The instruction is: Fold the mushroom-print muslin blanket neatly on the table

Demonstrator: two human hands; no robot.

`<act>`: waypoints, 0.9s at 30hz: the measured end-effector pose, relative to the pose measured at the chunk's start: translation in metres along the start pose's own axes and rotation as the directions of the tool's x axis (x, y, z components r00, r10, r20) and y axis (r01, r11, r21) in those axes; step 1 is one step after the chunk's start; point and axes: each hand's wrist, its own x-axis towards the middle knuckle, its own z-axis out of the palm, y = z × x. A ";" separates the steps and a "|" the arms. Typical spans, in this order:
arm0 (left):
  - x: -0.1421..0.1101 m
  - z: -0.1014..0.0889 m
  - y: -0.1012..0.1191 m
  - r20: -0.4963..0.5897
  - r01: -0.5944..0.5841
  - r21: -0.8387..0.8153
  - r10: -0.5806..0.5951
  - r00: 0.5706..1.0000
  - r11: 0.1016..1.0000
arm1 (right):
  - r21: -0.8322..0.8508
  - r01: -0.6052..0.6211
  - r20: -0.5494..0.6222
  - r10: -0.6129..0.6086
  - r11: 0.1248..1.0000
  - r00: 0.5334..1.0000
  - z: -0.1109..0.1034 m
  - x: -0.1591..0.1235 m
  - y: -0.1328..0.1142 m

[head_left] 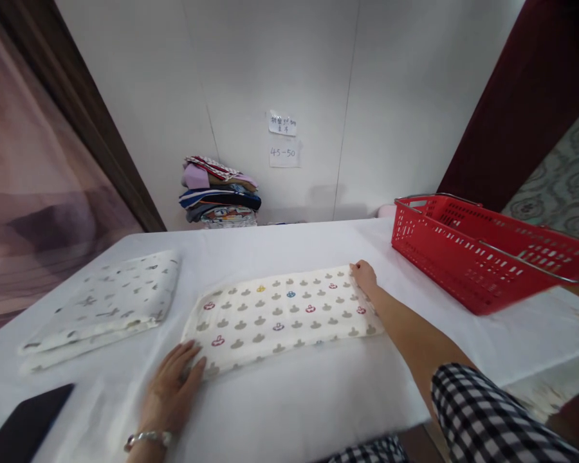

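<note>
A white folded cloth (289, 315) with small grey, red, yellow and blue mushroom-like shapes lies flat across the table. My right hand (365, 276) pinches its far right corner between closed fingertips. At the near left end, my left hand (171, 389) rests against the cloth's edge, with thumb and fingers apart. It wears a bracelet (148, 439) at the wrist. Further left lies another folded white cloth (110, 299) with a dark scattered print, touched by neither hand.
A red plastic basket (477, 263) with metal handles stands on the right of the white-covered table (294, 399). At the back is a stack of folded fabrics (220, 196) by the wall. A dark flat object (29, 421) lies at the near left; paper notes (284, 153) hang on the wall.
</note>
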 end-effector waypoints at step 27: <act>-0.007 -0.013 0.028 -0.061 0.001 0.106 0.005 0.998 0.994 | -0.188 0.536 0.257 -0.485 0.823 0.836 0.044 -0.053 -0.035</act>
